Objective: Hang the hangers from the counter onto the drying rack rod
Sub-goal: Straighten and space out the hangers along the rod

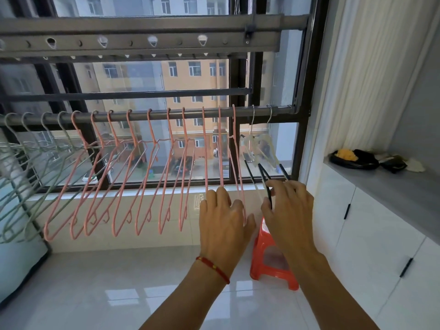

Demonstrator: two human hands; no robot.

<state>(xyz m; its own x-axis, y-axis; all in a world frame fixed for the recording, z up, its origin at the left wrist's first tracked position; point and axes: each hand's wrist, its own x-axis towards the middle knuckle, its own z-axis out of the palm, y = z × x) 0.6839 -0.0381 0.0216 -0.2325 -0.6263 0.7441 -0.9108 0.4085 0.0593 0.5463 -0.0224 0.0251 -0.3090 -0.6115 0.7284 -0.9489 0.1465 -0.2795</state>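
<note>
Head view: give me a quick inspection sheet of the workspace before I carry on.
Surface: grey counter at right, above white cabinets.
Job's things: pink hangers, grey-green hangers and two clear hangers with black tips hang on the rod; no hangers seen on the counter.
Clutter: black bag with something yellow on the counter; red stool on the floor.
Hands: left hand touches the rightmost pink hangers; right hand pinches a black tip.
Cables: nothing seen.
Surroundings: window, buildings outside.
</note>
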